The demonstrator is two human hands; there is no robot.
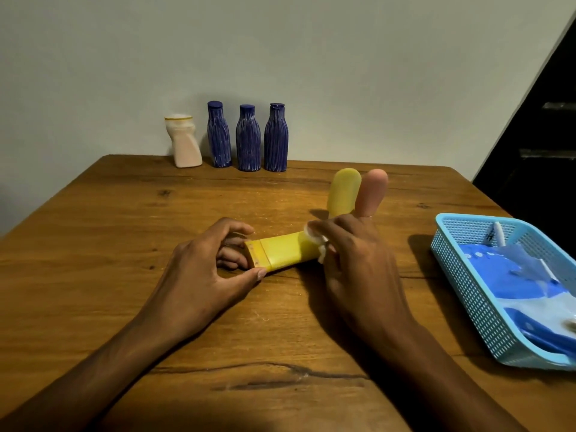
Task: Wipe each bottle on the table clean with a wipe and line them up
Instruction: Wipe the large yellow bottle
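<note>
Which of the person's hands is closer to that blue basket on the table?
The right hand. It wipes the yellow tube near the table's middle, just left of the blue basket, not touching it. The left hand holds the tube's other end, farther away.

no text, brand or number can be read anywhere. the blue packet (526,275) in the basket (461,275) carries some small white marks, but they are too blurred to make out. the yellow tube (280,252) and the bottles show no label that is readable.
</note>
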